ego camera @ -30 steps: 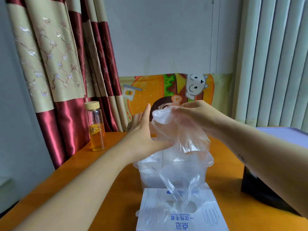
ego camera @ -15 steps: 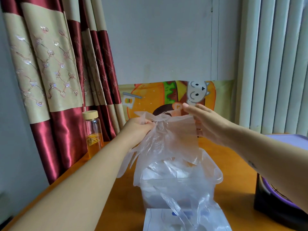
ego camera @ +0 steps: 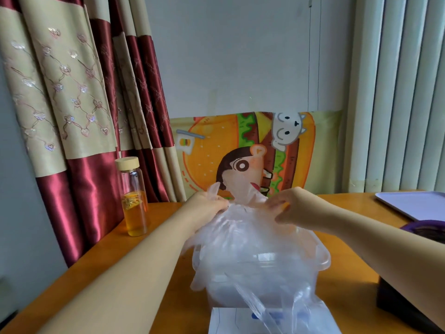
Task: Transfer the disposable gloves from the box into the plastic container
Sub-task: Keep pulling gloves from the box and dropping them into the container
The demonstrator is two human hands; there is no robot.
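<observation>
Left grip [ego camera: 207,208] and right grip [ego camera: 291,209] both pinch the top edge of a bunch of disposable gloves [ego camera: 248,232] at frame centre — the film drapes down into the clear plastic container [ego camera: 323,260] at lower centre. More film trails from the glove box [ego camera: 224,320] at the bottom edge, on the orange tabletop [ego camera: 349,292]. Judging by looks: feather-light, limp, slippery, clingy — best pinched at the gathered cuffs, both sides, then pushed down so nothing springs out.
</observation>
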